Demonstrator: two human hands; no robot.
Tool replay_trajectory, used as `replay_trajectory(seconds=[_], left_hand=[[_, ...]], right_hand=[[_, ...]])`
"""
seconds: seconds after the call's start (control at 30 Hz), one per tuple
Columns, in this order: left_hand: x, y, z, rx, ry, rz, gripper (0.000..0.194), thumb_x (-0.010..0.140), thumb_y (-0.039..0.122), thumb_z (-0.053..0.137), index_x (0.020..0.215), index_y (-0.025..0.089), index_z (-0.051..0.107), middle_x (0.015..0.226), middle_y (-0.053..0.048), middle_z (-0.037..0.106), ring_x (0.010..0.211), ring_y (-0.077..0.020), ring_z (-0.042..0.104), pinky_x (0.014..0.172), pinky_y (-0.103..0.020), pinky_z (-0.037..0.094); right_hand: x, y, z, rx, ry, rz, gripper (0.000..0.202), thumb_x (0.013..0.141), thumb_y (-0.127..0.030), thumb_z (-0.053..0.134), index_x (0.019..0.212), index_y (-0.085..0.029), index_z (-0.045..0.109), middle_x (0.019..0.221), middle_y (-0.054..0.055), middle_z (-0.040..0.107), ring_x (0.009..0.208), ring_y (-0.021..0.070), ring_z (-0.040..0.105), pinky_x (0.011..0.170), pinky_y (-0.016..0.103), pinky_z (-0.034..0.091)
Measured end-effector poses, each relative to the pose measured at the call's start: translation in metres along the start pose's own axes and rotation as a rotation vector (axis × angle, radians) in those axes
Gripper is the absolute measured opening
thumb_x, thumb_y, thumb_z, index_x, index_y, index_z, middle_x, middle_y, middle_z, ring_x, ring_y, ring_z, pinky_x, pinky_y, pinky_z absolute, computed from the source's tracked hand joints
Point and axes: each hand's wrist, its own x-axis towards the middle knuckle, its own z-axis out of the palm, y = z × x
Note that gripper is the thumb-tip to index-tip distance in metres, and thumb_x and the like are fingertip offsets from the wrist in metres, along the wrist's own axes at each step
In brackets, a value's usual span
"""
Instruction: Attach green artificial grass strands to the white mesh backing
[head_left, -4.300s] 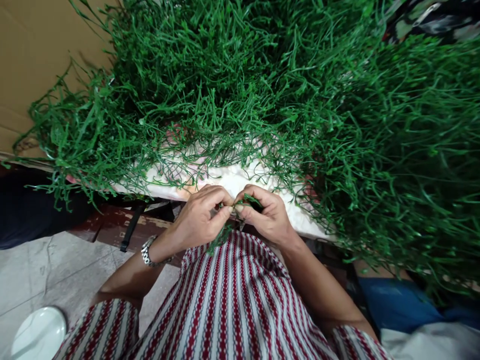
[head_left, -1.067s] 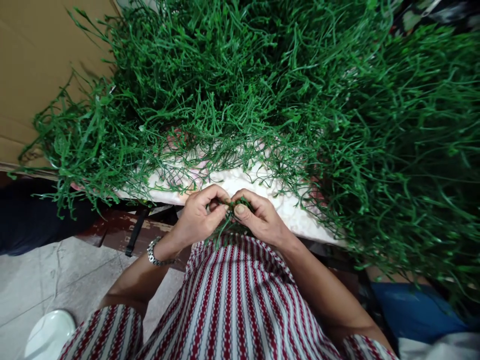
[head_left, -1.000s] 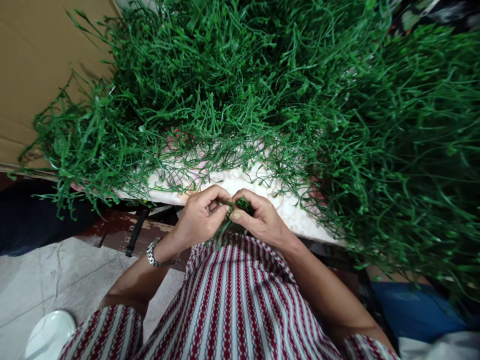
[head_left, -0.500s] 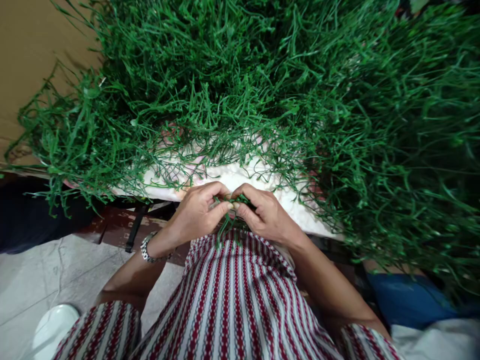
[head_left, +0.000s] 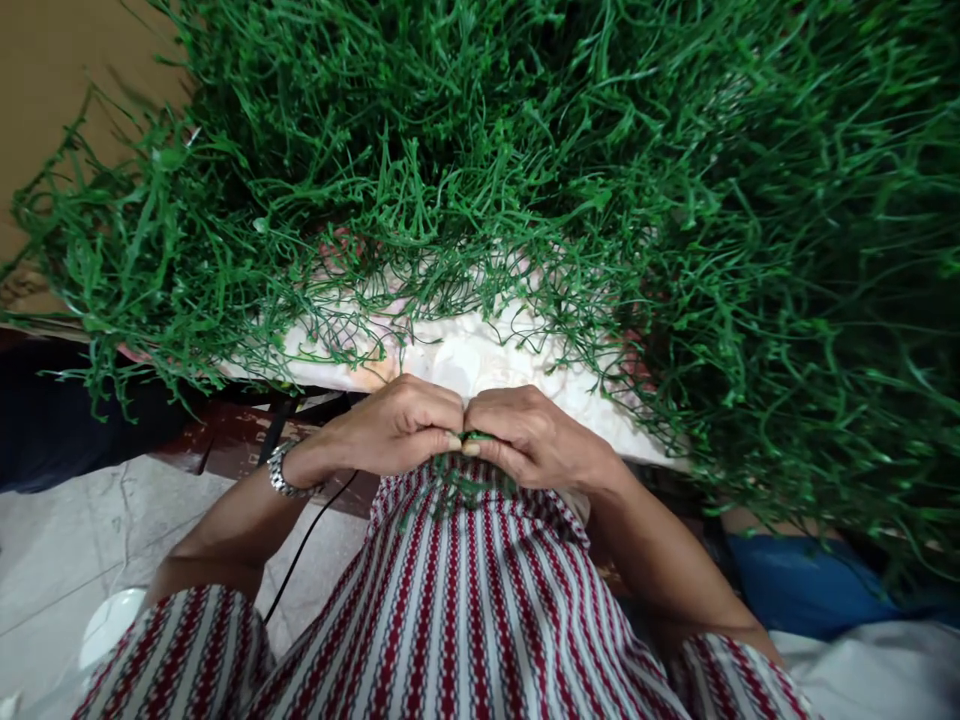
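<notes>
My left hand, with a metal-band watch at the wrist, and my right hand meet in front of my striped shirt. Both are closed, thumbs and bent fingers pinching the same thin green plant sprigs, which look like plastic. Loose ends hang below the thumbs and blur against the shirt; the part inside the fingers is hidden. Just beyond the hands lies a pale, flower-patterned table cover, strewn with more such sprigs.
A large heap of green sprigs spreads over the table, spilling past its edge at left and right. A brown cardboard-like surface stands at the upper left. Below are a white round object, a black cord and blue cloth.
My hands have drawn flatter and tighter together, knuckles now touching, and moved slightly lower. The gap between the fingers has closed over the sprigs. The view has shifted slightly.
</notes>
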Motion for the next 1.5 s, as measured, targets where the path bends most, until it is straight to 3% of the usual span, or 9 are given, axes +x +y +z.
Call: replay_trajectory(seconds=[0.07,0.23,0.4,0.57,0.7,0.83,1.17,1.3,1.5], left_hand=[[0.002,0.000,0.001,-0.147,-0.002,0.033,0.028,0.081,0.013,0.049,0.053,0.015,0.042,0.052,0.003,0.038,0.050,-0.0073,0.039,0.051,-0.022,0.030],[-0.001,-0.004,0.010,-0.392,0.103,-0.005,0.030,0.082,0.024,0.052,0.053,0.015,0.047,0.050,0.002,0.040,0.048,-0.0082,0.038,0.049,-0.023,0.030],[-0.008,-0.010,0.017,-0.456,0.150,-0.054,0.030,0.081,0.025,0.055,0.054,0.014,0.048,0.051,0.002,0.040,0.049,-0.0079,0.037,0.049,-0.022,0.029],[-0.008,-0.010,0.015,-0.488,0.063,-0.045,0.028,0.079,0.023,0.057,0.053,0.012,0.051,0.049,0.003,0.040,0.047,-0.0057,0.036,0.047,-0.020,0.028],[-0.008,-0.008,0.014,-0.530,0.036,-0.064,0.031,0.078,0.025,0.057,0.051,0.012,0.052,0.047,0.003,0.041,0.044,-0.0051,0.035,0.045,-0.020,0.027],[-0.010,-0.007,0.019,-0.591,0.117,-0.061,0.028,0.078,0.023,0.058,0.053,0.012,0.052,0.048,0.004,0.041,0.045,-0.0052,0.036,0.045,-0.020,0.027],[-0.007,-0.012,0.041,-0.700,0.470,0.048,0.019,0.076,0.018,0.059,0.058,0.014,0.054,0.051,0.002,0.042,0.048,-0.0070,0.036,0.048,-0.023,0.027],[-0.007,-0.012,0.045,-0.743,0.549,0.057,0.017,0.074,0.015,0.060,0.058,0.014,0.056,0.051,0.002,0.044,0.048,-0.0074,0.038,0.047,-0.022,0.028],[-0.007,-0.011,0.046,-0.892,0.567,0.040,0.019,0.073,0.017,0.061,0.055,0.013,0.055,0.050,0.002,0.041,0.046,-0.0068,0.036,0.044,-0.022,0.026]], right_hand=[[0.000,0.001,0.001,0.174,0.015,-0.035,0.026,0.091,-0.029,0.042,0.068,-0.017,0.045,0.061,-0.002,0.042,0.058,0.0091,0.042,0.057,0.022,0.034],[-0.002,0.004,0.012,0.486,0.134,0.034,0.022,0.088,-0.031,0.048,0.073,-0.016,0.050,0.056,-0.004,0.041,0.050,0.0065,0.040,0.050,0.019,0.033],[0.001,0.001,0.016,0.351,0.213,-0.009,0.023,0.088,-0.027,0.047,0.068,-0.016,0.050,0.060,-0.001,0.045,0.056,0.0084,0.043,0.055,0.021,0.036],[0.004,-0.001,0.006,0.429,0.078,-0.084,0.025,0.088,-0.025,0.048,0.066,-0.013,0.051,0.059,0.000,0.047,0.057,0.0083,0.043,0.057,0.021,0.037],[0.002,0.001,0.003,0.523,0.019,-0.052,0.023,0.087,-0.023,0.050,0.067,-0.012,0.053,0.059,-0.001,0.045,0.055,0.0064,0.041,0.055,0.020,0.036],[0.001,0.004,0.008,0.563,0.072,-0.040,0.021,0.086,-0.024,0.052,0.068,-0.012,0.054,0.059,-0.001,0.046,0.054,0.0061,0.042,0.054,0.020,0.036],[0.003,0.002,0.030,0.780,0.420,0.134,0.026,0.080,-0.035,0.061,0.068,-0.013,0.055,0.055,-0.004,0.046,0.047,0.0045,0.038,0.045,0.018,0.030],[0.005,0.002,0.037,0.873,0.464,0.168,0.023,0.078,-0.032,0.063,0.068,-0.012,0.057,0.055,-0.003,0.048,0.048,0.0049,0.039,0.046,0.018,0.030],[0.007,-0.001,0.038,0.962,0.460,0.208,0.026,0.078,-0.034,0.062,0.066,-0.012,0.054,0.054,-0.004,0.045,0.047,0.0048,0.036,0.046,0.018,0.028]])
